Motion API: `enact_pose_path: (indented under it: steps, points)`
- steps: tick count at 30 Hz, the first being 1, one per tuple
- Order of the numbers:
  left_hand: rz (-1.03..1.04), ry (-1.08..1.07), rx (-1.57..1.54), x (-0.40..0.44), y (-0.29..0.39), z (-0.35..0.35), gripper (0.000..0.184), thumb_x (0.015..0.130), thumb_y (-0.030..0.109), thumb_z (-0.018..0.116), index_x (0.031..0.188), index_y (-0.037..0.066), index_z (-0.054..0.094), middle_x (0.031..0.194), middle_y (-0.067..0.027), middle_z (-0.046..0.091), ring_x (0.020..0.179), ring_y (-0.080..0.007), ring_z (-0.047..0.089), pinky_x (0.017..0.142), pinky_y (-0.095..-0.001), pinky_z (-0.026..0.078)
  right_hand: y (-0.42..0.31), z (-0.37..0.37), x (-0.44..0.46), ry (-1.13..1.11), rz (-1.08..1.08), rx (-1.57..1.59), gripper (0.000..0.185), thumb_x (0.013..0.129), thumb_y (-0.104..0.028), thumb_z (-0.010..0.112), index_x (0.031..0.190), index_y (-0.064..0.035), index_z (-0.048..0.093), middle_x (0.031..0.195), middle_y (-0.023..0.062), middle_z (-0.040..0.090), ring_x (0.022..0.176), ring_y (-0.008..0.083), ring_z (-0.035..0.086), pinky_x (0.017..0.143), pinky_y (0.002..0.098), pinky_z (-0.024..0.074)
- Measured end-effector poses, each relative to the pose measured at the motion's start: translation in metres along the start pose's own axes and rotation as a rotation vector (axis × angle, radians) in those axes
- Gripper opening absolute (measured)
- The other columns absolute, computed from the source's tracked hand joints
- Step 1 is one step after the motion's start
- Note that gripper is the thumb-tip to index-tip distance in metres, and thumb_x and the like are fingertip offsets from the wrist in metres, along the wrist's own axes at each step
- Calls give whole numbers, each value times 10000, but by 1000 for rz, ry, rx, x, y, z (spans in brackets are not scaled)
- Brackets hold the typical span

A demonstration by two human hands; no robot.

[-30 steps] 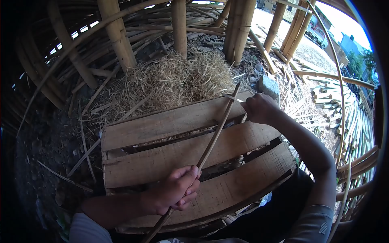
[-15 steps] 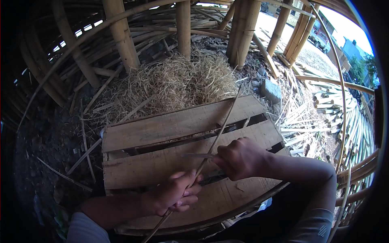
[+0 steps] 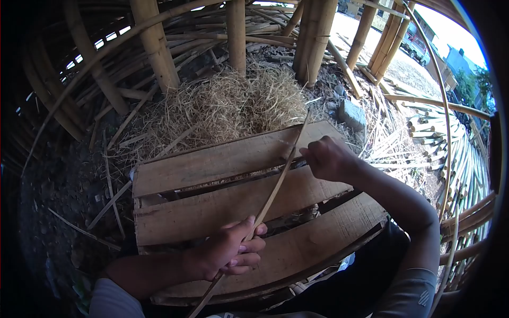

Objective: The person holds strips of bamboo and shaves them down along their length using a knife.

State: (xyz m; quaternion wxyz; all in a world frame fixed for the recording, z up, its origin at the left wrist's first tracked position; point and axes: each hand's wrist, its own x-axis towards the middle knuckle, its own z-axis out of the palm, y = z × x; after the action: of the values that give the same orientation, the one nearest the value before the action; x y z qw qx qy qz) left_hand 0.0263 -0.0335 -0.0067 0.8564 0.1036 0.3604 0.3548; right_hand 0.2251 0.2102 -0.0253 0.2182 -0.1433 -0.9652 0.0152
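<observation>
My left hand [image 3: 232, 250] is wrapped round a long thin bamboo strip [image 3: 277, 188], which slants from the bottom of the view up and to the right across a slatted wooden bench [image 3: 185, 220]. My right hand [image 3: 330, 159] is a closed fist near the strip's far end. From that fist a knife blade [image 3: 289, 143] points left across the strip, thin and blurred. The knife's handle is hidden inside the fingers.
Behind the bench lies a heap of pale shavings [image 3: 228, 103], with upright bamboo poles [image 3: 236, 37] beyond. A grey block [image 3: 351, 115] stands at the far right corner. Cut bamboo poles [image 3: 461, 169] are stacked on the right.
My right hand and the knife have slid away from me along the strip, from near my left hand toward its far end. My left hand stays in place, and the strip shows a broader pale face.
</observation>
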Motion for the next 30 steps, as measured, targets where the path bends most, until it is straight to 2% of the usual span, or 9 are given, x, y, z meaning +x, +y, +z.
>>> enact_pose_path:
  steps: [3,7,9,12,16,17,21,27,30]
  points:
    - [-10,-4,-40,0,-2,-2,320,1045,438,273,983,143,382,597,70,306,427,-35,259,345,-177,210,-79,-22,4,-308,-5,197,342,907,-184,617,613,-36,524,564,167,567,512,343,612,448,427,477]
    - [-14,7,-29,0,-3,0,311,1048,420,262,973,143,381,600,67,309,421,-36,251,344,-183,208,11,12,0,100,-62,-118,328,886,-173,663,617,-48,522,503,113,480,448,310,538,406,412,422]
    - [-3,13,-7,0,-2,1,295,1052,397,254,964,144,379,603,63,313,416,-37,242,342,-189,207,-3,0,1,-121,161,23,311,880,-168,670,638,-44,520,541,135,493,491,293,560,394,405,403]
    - [-6,9,-16,0,-5,-3,329,1043,446,271,978,144,385,598,70,313,424,-39,266,343,-177,210,-69,-20,5,-154,-85,218,363,902,-240,630,629,-10,565,583,210,574,553,366,617,467,441,469]
    - [-8,22,-12,-1,-6,-1,329,1044,440,261,975,143,383,598,66,313,425,-36,266,341,-174,211,11,-9,10,-222,259,-5,366,918,-237,594,627,-15,583,553,191,564,541,370,615,497,448,492]
    - [-10,15,9,0,-3,1,328,1044,439,257,975,142,381,598,64,314,427,-36,266,341,-173,211,45,6,0,-43,125,-115,381,918,-241,592,611,-16,581,533,180,551,500,377,590,499,440,492]
    - [6,16,25,0,-5,0,324,1046,431,247,978,143,379,601,61,316,429,-35,266,340,-174,216,-46,-23,14,-316,80,123,389,908,-267,604,610,-17,596,542,183,566,529,365,608,529,436,506]
    - [5,90,100,0,-6,4,324,1046,431,255,976,139,377,608,56,323,423,-39,258,337,-174,225,4,-19,28,-335,318,-65,444,945,-313,530,631,-13,625,554,171,590,575,369,633,579,439,535]
    - [11,83,94,-3,-6,3,312,1048,418,256,977,140,377,612,53,327,423,-39,257,338,-173,225,-40,-28,25,-388,46,-34,457,952,-320,519,636,-8,627,566,185,599,584,372,640,555,448,531]
